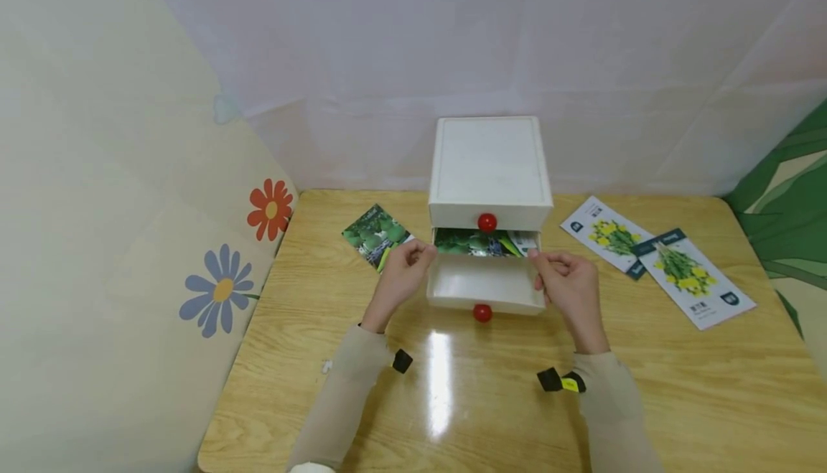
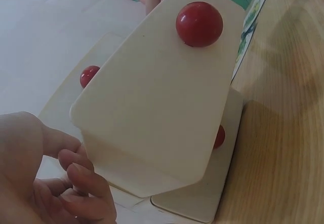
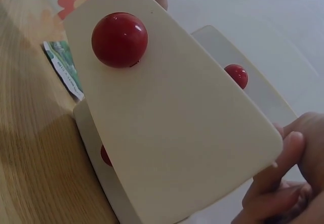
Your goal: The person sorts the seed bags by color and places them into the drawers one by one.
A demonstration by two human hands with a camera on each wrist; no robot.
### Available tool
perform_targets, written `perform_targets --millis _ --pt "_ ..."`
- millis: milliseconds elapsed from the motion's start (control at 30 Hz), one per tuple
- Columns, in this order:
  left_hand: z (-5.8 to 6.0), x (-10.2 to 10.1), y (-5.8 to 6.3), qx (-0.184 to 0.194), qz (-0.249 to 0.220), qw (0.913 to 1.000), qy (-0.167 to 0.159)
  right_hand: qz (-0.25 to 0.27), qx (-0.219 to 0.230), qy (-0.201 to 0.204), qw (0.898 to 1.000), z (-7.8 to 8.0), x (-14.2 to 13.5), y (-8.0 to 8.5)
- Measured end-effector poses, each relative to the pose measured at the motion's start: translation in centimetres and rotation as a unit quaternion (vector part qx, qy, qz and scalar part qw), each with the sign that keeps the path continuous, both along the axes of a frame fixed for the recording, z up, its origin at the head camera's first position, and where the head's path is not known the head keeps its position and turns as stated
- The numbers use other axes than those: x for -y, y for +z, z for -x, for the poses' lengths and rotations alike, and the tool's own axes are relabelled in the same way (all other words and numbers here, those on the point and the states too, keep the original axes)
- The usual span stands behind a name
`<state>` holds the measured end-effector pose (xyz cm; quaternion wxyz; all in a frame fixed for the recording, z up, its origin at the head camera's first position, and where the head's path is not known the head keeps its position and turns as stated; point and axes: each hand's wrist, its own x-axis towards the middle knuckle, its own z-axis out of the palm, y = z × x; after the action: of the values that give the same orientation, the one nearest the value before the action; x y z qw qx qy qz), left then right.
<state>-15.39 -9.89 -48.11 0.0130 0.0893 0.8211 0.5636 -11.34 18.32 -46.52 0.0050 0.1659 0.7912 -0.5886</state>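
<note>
A small white drawer cabinet (image 1: 491,161) with red knobs stands on the table, its middle drawer (image 1: 484,285) pulled out. Inside it, toward the back, a green picture packet (image 1: 474,242) spans the width, its rear part hidden beneath the upper drawer. My left hand (image 1: 402,275) is at the drawer's left side, thumb and fingers pinching near the rim. Opposite, my right hand (image 1: 571,286) pinches at the right side. From both wrists I see the drawer's front (image 2: 152,92) and its red knob (image 3: 120,40) between the hands; the packet is out of sight there.
Left of the cabinet lies another green packet (image 1: 375,232). Two packets with yellow flowers, one (image 1: 607,232) partly under the other (image 1: 694,279), lie to the right. A pale curtain (image 1: 388,64) hangs behind, and a flower-printed wall (image 1: 129,207) borders the table's left.
</note>
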Motion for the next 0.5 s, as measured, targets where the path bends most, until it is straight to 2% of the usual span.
perform_targets --millis 500 --pt "0.10 -0.16 -0.15 0.000 -0.008 1.0000 0.003 0.022 -0.012 -0.011 1.000 0.13 -0.09 -0.62"
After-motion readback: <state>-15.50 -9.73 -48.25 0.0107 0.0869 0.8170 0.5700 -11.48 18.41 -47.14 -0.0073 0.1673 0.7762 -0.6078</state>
